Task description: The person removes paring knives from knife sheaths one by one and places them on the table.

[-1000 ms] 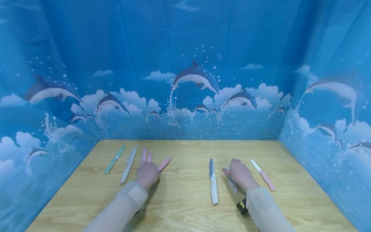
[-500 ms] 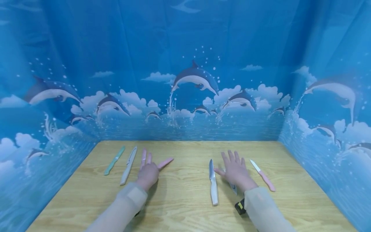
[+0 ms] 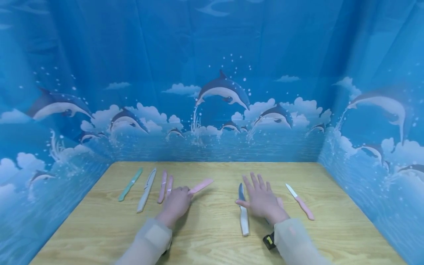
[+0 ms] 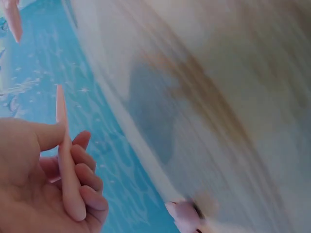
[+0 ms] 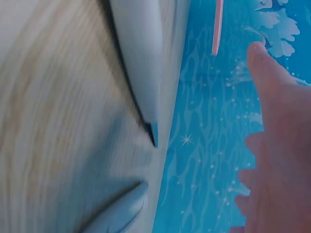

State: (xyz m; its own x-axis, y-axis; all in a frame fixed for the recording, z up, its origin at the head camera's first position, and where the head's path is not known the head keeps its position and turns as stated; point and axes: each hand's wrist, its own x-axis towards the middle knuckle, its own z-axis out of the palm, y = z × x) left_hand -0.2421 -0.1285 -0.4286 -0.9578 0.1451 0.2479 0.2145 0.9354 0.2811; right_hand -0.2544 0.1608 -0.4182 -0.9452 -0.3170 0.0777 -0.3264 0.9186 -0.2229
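Observation:
My left hand [image 3: 177, 206] grips a slim knife [image 3: 201, 186], pink along its whole visible length. In the left wrist view, thumb and curled fingers hold this pink knife [image 4: 69, 179]. My right hand [image 3: 263, 202] is spread flat over the table, its thumb over the blade of a white-handled knife [image 3: 244, 221]; contact cannot be told. Beneath that palm, a grey pointed piece is mostly hidden; in the right wrist view a grey pointed tip [image 5: 121, 211] shows below the white handle [image 5: 138, 58].
Left of my left hand lie a green knife [image 3: 130, 184], a whitish knife [image 3: 147, 191] and two pink pieces [image 3: 162, 187]. At right rests a knife with pink handle and white blade [image 3: 299, 201]. A dolphin-print curtain [image 3: 212, 143] surrounds the wooden table [image 3: 212, 235].
My left hand has moved right with the pink knife, away from the two pink pieces. The right hand has let go of the grey piece, spread its fingers and shifted left.

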